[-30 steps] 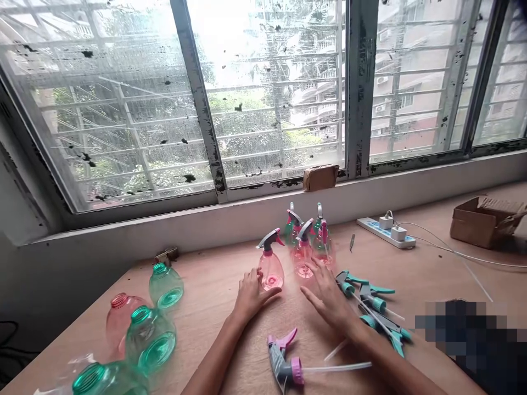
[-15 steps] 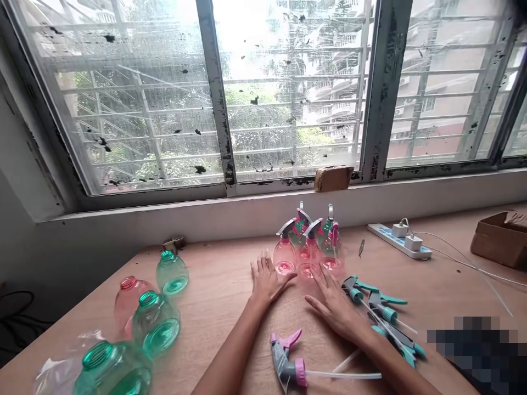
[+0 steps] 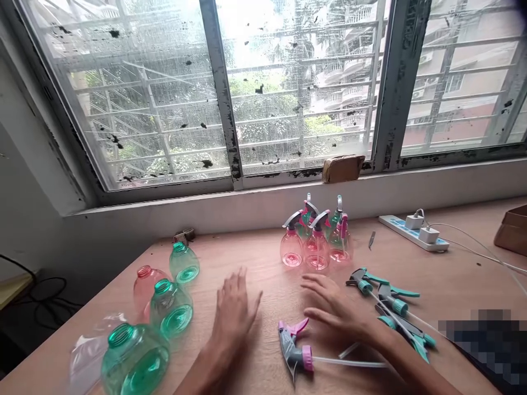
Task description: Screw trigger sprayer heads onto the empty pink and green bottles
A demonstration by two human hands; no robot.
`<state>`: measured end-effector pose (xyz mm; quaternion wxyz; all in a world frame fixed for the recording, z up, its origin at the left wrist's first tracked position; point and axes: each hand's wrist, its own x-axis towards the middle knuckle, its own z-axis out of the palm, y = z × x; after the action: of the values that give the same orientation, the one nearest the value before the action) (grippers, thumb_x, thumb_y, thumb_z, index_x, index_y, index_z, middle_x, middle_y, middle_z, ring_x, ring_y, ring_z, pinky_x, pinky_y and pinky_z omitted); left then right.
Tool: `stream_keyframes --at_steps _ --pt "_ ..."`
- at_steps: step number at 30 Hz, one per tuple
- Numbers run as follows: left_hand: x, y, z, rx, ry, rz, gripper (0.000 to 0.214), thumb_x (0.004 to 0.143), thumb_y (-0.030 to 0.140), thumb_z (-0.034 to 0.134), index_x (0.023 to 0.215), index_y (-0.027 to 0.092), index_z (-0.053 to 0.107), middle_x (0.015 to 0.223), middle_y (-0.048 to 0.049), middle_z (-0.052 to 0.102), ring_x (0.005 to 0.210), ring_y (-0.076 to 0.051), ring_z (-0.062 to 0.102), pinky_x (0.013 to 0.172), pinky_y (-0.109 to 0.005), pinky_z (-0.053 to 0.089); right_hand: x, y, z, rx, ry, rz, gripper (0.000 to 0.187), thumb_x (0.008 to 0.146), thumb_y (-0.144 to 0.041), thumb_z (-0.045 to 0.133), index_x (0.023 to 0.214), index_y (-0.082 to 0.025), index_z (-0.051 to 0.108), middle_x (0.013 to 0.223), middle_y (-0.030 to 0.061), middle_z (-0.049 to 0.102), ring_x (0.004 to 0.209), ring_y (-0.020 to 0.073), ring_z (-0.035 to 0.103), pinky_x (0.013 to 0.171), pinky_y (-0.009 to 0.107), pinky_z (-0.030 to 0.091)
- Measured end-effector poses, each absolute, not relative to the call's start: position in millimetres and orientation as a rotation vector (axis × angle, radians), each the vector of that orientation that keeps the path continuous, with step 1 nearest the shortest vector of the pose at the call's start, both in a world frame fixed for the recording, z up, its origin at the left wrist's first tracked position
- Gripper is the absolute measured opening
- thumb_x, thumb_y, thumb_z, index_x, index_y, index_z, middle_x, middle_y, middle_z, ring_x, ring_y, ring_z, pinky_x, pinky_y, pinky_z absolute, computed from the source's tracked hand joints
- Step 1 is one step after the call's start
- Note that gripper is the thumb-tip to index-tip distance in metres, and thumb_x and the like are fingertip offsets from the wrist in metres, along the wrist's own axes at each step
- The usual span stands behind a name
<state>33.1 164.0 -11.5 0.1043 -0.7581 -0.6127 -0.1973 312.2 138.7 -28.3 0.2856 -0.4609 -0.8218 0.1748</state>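
My left hand is over the wooden table, fingers spread and nothing in it, between the capless bottles and the pink spray head. To its left stand a green bottle, a pink bottle and other green bottles. My right hand hovers empty with fingers apart, just behind a grey and pink spray head that lies with its tube pointing right. Beyond the hands, pink spray bottles and green ones stand grouped with their spray heads on. Teal and grey spray heads lie right of my right hand.
A white power strip with plugs and cables lies at the back right, near a cardboard box. A clear plastic bag is at the left edge. A small blade-like object lies behind the teal heads. The window wall bounds the table.
Both hands have drawn back from the grouped spray bottles, the left hand also moving left toward the capless bottles. The view has shifted slightly; the bottles appear to stand as before.
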Motion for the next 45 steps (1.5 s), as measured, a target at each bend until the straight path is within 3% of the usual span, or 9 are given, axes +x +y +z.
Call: stream_keyframes --at_steps 7,12,16,19,24,29,32,41,45 --pt "-0.9 181.3 27.9 -1.662 -1.796 -0.678 0.058 0.100 0.035 0.043 0.147 0.003 0.037 0.160 -0.0271 0.031 0.153 -0.041 0.010 0.115 -0.074 0.010 301.9 128.9 -22.2 -1.062 -2.309 0.640 0.053 0.088 -0.059 0.066 0.128 -0.024 0.066 0.137 0.0109 0.063 0.129 0.0300 0.054 0.110 0.042 0.044" --pt "-10.1 179.5 29.2 -1.574 -1.874 -0.520 0.056 0.101 0.035 0.042 0.145 0.001 0.044 0.157 -0.0273 0.036 0.150 -0.042 0.017 0.114 -0.074 0.015 306.9 143.3 -35.1 -1.302 -2.202 0.252 0.033 0.099 -0.046 0.054 0.121 -0.025 0.069 0.129 0.0096 0.069 0.124 0.0288 0.058 0.116 0.050 0.034" --pt "-8.7 179.3 26.5 -1.621 -1.888 -0.431 0.051 0.099 0.033 0.047 0.140 0.004 0.052 0.153 -0.0248 0.044 0.142 -0.042 0.034 0.113 -0.070 0.022 327.1 155.9 -44.7 -1.889 -1.887 -0.164 0.040 0.100 -0.037 0.050 0.134 -0.019 0.059 0.144 0.0161 0.058 0.137 0.0344 0.046 0.117 0.064 0.021" --pt "-1.7 176.4 28.2 -1.740 -1.880 -0.388 0.042 0.098 0.032 0.051 0.133 0.010 0.061 0.146 -0.0212 0.055 0.132 -0.039 0.048 0.110 -0.065 0.033 348.0 158.7 -50.6 -2.215 -1.689 -0.236 0.042 0.099 -0.032 0.049 0.135 -0.013 0.058 0.147 0.0237 0.052 0.133 0.0412 0.047 0.109 0.072 0.025" --pt "-4.2 166.3 57.8 -1.581 -1.757 -0.568 0.038 0.102 0.038 0.047 0.130 0.017 0.062 0.159 -0.0145 0.039 0.151 -0.037 0.022 0.118 -0.065 0.017 373.1 158.8 -51.9 -2.330 -1.640 -0.230 0.030 0.097 -0.026 0.054 0.120 -0.011 0.066 0.130 0.0246 0.062 0.120 0.0418 0.056 0.093 0.057 0.044" --pt "-41.5 165.3 79.1 -1.574 -2.018 -0.474 0.036 0.099 0.036 0.053 0.126 0.013 0.063 0.137 -0.0173 0.062 0.124 -0.038 0.057 0.103 -0.061 0.044 376.5 159.9 -48.9 -2.337 -1.653 -0.214 0.030 0.091 -0.030 0.064 0.114 -0.012 0.066 0.117 0.0229 0.067 0.113 0.0433 0.060 0.086 0.054 0.044" --pt "-46.5 166.2 74.4 -1.685 -2.079 -0.452 0.038 0.099 0.032 0.050 0.131 0.014 0.059 0.142 -0.0180 0.058 0.117 -0.038 0.062 0.084 -0.053 0.057 373.2 159.3 -49.2 -2.274 -1.689 -0.166 0.024 0.091 -0.026 0.062 0.112 -0.014 0.066 0.113 0.0204 0.071 0.110 0.0407 0.064 0.085 0.050 0.044" --pt "-5.8 173.5 58.4 -2.158 -1.798 -0.630 0.069 0.069 -0.016 0.030 0.115 0.018 0.069 0.143 -0.0134 0.058 0.131 -0.028 0.056 0.098 -0.043 0.053 357.3 161.0 -41.4 -1.921 -1.614 0.012 0.031 0.095 -0.032 0.049 0.121 -0.022 0.062 0.104 0.0150 0.076 0.098 0.0364 0.071 0.075 0.041 0.050" --pt "4.6 172.0 59.9 -2.443 -1.546 -0.815 0.051 0.087 -0.004 0.033 0.115 0.024 0.065 0.142 -0.0060 0.058 0.131 -0.016 0.057 0.105 -0.028 0.051 349.3 162.5 -34.3 -1.616 -1.575 0.146 0.032 0.096 -0.040 0.048 0.119 -0.022 0.062 0.110 0.0119 0.075 0.098 0.0309 0.071 0.080 0.039 0.055"
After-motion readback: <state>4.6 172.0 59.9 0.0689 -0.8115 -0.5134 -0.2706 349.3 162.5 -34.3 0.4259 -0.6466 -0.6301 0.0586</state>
